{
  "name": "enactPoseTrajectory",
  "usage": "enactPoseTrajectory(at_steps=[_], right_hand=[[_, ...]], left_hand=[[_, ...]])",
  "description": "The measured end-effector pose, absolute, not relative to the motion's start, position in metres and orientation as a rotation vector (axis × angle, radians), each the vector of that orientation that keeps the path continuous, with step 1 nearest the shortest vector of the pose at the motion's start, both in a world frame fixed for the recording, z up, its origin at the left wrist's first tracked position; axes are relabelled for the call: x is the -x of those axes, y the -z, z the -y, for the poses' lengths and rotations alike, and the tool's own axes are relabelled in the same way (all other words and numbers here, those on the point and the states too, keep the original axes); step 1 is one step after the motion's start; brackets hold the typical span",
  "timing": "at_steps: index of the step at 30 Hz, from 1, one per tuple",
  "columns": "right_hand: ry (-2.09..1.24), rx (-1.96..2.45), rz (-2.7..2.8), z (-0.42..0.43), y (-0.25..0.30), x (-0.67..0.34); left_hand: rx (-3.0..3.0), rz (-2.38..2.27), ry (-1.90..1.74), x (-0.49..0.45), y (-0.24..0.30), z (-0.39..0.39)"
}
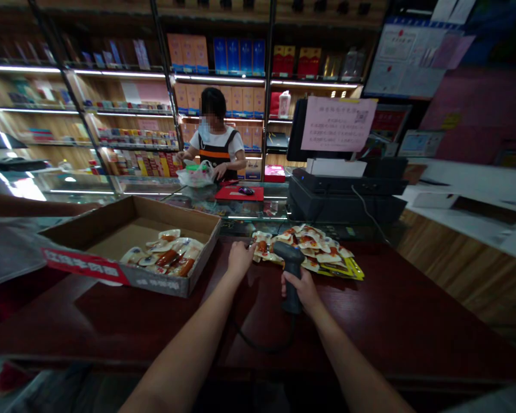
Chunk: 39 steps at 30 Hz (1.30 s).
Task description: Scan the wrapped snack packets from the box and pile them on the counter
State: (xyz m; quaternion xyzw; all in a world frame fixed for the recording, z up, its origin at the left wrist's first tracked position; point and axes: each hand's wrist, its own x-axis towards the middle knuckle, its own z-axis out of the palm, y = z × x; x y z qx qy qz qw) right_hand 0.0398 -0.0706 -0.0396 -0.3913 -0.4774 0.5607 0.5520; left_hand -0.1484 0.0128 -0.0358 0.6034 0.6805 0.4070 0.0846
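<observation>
My right hand (301, 288) is wrapped round the handle of a dark barcode scanner (289, 256), whose head points at a pile of small snack packets (316, 249) on the dark red counter (391, 321). The scanner's cable (258, 343) loops toward me. My left hand (241, 256) rests on the counter with its fingers curled at the left edge of the pile, touching a packet (261, 248). Whether it grips that packet is unclear. A cardboard box (124, 229) to the left holds more of the same packets (167, 255).
A black cash register (344, 195) with a monitor and a pink notice (337, 123) stands behind the pile. Beyond a glass counter (223, 203), another person (217, 143) handles a plastic bag (195, 175). Shelves of boxed goods line the back wall. A wooden floor lies at right.
</observation>
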Motion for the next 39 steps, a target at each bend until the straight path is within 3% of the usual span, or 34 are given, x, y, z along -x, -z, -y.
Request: enactPoseTrajectory(at_steps=[8, 22, 39], right_hand=[[-1.299, 0.905, 1.026, 0.073, 0.056, -0.057], [-1.309, 0.935, 1.085, 0.076, 0.052, -0.054], [-1.288, 1.004, 1.133, 0.072, 0.058, -0.055]], left_hand=[[-1.721, -2.225, -0.974, 0.131, 0.064, -0.026], [-1.269, -1.926, -1.752, 0.170, 0.064, -0.024], [-1.310, -1.972, -1.714, 0.157, 0.052, -0.013]])
